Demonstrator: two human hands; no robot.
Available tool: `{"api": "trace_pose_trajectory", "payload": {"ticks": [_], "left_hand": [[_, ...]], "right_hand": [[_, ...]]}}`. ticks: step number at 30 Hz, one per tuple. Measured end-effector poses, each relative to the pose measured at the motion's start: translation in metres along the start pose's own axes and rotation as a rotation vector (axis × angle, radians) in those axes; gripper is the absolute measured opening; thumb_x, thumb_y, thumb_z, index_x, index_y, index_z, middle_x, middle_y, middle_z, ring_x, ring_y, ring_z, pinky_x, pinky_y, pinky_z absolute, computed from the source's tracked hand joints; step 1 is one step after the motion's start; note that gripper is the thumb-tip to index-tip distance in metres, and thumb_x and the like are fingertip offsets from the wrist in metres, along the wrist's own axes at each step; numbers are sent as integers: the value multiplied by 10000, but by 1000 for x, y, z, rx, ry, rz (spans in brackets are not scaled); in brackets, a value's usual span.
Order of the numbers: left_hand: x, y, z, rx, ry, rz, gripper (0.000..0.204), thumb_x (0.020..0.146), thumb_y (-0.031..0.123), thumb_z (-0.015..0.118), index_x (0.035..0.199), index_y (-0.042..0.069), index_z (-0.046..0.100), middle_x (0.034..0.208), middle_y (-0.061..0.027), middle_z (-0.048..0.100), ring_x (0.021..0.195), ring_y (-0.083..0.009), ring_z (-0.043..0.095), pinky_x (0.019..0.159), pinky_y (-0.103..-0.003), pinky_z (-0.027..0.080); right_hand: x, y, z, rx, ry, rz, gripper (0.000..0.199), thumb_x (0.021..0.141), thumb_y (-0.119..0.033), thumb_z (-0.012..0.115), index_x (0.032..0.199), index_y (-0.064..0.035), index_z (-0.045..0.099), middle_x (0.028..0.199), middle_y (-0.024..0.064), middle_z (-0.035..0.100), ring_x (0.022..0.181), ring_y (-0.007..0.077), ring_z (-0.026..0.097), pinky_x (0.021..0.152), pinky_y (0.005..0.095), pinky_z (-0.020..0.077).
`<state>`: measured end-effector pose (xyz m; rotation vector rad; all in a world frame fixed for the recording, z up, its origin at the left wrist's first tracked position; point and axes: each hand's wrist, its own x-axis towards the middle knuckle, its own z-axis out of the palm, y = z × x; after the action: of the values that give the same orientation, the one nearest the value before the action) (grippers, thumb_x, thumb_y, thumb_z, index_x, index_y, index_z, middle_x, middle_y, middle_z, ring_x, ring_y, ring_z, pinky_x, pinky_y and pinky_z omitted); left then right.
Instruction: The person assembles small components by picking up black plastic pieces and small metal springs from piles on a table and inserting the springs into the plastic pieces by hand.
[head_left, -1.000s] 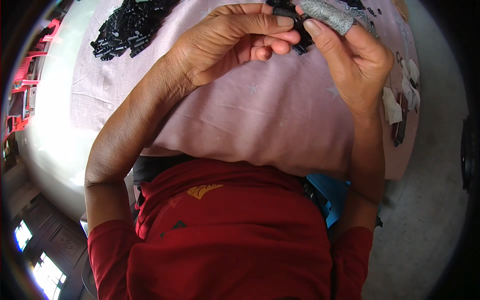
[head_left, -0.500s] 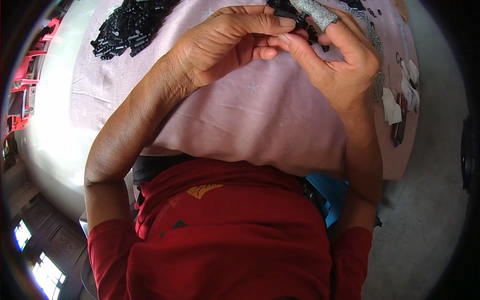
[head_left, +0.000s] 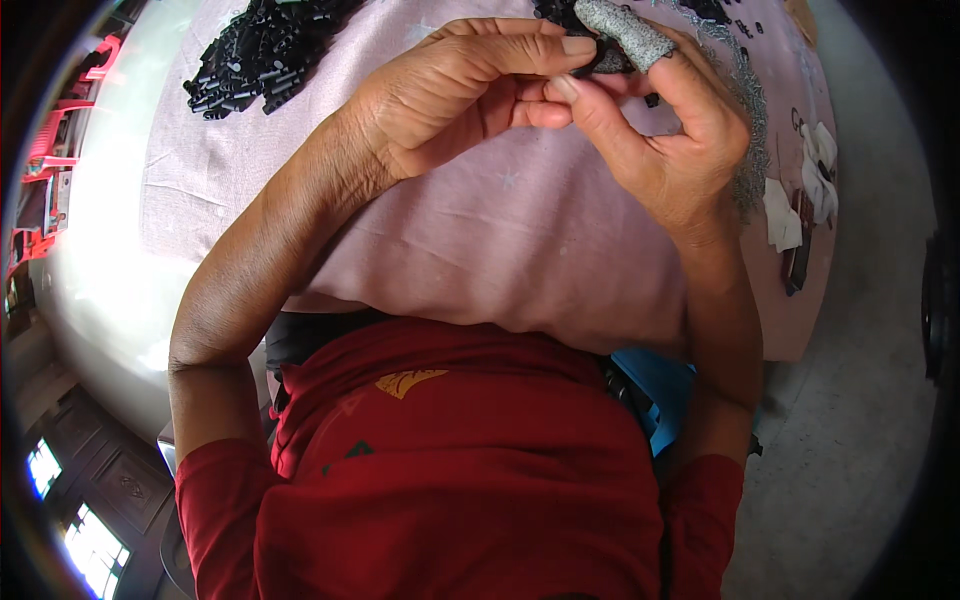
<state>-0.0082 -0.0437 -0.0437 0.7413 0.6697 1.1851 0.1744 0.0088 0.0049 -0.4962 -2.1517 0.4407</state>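
My left hand point(head_left: 455, 95) and my right hand point(head_left: 665, 135) meet fingertip to fingertip above a pink cloth point(head_left: 480, 230) on the table. Together they pinch a small black part point(head_left: 606, 57), mostly hidden by the fingers. A grey mesh finger cover point(head_left: 628, 30) sits on my right index finger. My left thumb and index finger press on the part from the left, my right thumb from below.
A heap of small black parts point(head_left: 262, 50) lies on the cloth at the far left. A strip of grey mesh point(head_left: 748, 120) runs down the right side, with white scraps point(head_left: 800, 205) beyond it. The pale table edge point(head_left: 110, 270) curves at left; floor point(head_left: 850, 450) at right.
My right hand has drawn in toward my left, its thumb now closing under the black part. The left hand has barely moved.
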Motion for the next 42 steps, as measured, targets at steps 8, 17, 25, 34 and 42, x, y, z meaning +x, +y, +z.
{"api": "trace_pose_trajectory", "payload": {"ticks": [8,17,25,34,42], "left_hand": [[1,-6,-5,-39,4,9,306,1012,227,585,1218,10,652,1171,-180,705,1017,-169,690,916,-278,550],[2,-7,-4,-85,-17,32,261,997,131,601,1180,-45,661,1029,-94,705,928,-144,693,859,-259,592],[1,-8,-2,-72,35,24,245,992,131,610,1153,-42,675,1015,-91,703,924,-139,692,858,-253,593],[0,-11,-7,-153,-47,47,258,1000,150,606,1157,-44,671,999,-102,708,920,-165,698,865,-282,600],[-2,-7,1,-206,-53,43,252,1012,147,585,1143,-53,666,1018,-121,713,937,-178,708,873,-301,603]], "right_hand": [[2,0,1,-57,-43,15,383,716,-57,796,1079,30,711,1011,197,707,889,316,717,774,378,573],[2,10,-1,-160,4,-151,403,703,-94,785,1077,38,712,987,201,709,877,327,710,777,379,572],[5,1,-5,-159,-43,-98,357,715,-84,742,1039,58,699,950,211,694,836,354,693,751,393,566],[-4,33,7,-194,-17,-361,292,744,-48,808,1018,20,732,853,106,699,709,203,662,636,297,536],[-3,33,4,-195,10,-377,251,730,-61,800,953,22,718,817,106,688,712,237,664,642,321,539]]}}
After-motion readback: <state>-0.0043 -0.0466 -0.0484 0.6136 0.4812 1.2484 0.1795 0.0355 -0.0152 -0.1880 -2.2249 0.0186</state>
